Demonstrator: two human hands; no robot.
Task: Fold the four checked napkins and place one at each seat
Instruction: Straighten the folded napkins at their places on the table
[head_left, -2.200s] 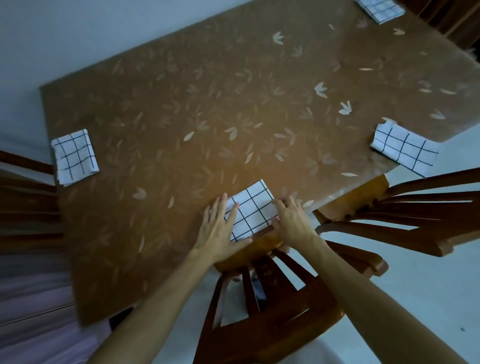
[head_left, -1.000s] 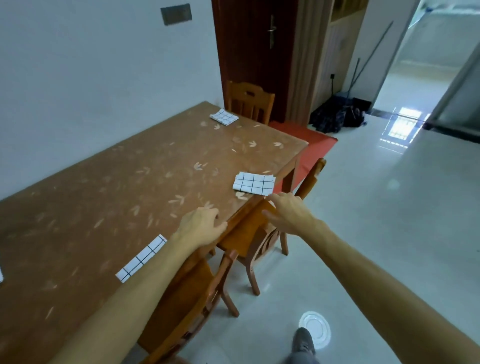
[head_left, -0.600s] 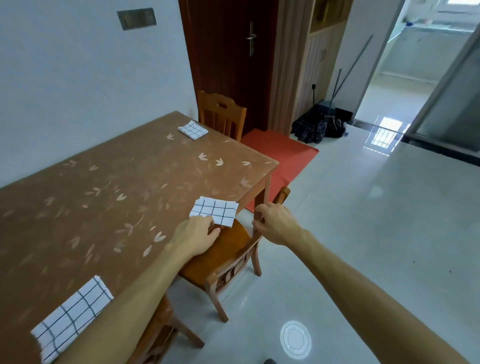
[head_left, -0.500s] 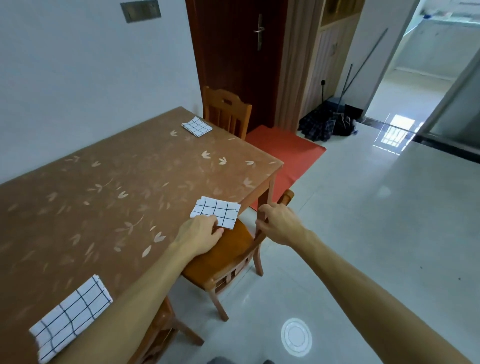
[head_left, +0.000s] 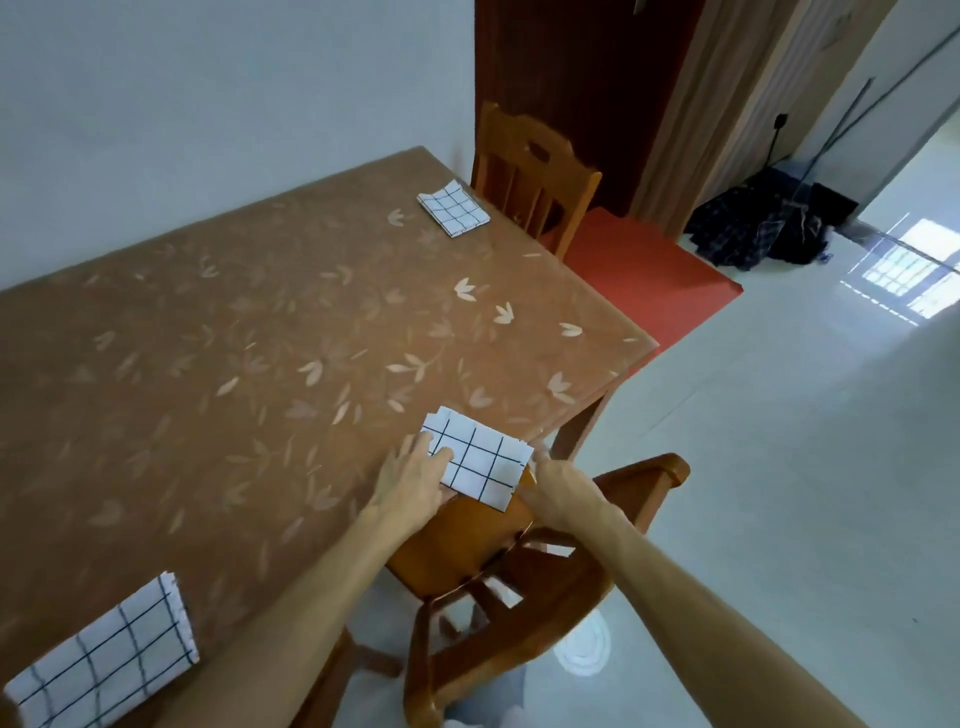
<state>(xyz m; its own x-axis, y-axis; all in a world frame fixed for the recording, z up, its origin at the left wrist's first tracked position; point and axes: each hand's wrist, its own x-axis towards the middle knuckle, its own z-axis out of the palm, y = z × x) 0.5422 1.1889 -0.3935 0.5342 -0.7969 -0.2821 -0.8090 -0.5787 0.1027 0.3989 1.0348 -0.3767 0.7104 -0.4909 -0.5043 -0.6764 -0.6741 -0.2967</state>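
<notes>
Folded checked napkin (head_left: 475, 462) sits at the near edge of the surface (head_left: 234, 364), in front of the pulled-out chair (head_left: 467, 551), with its near corner hanging slightly past the edge over the seat. Your left grip (head_left: 413, 486) is released, fingers flat on the napkin's left side. Your right grip (head_left: 556, 488) is at the napkin's right edge; can't tell if it pinches the cloth or only touches it. Two more folded napkins are down: the far napkin (head_left: 453, 208) by the far chair (head_left: 535, 166), and the near-left napkin (head_left: 104, 670) at the bottom corner of the view. That's three seats seen; the fourth napkin is out of view, so can't confirm it. Judged nearly done: this one looks to need only squaring and a nudge inward off the edge. There's plenty of bare surface behind it to slide into. Open floor lies to your right, with the chair back close under your right forearm.
</notes>
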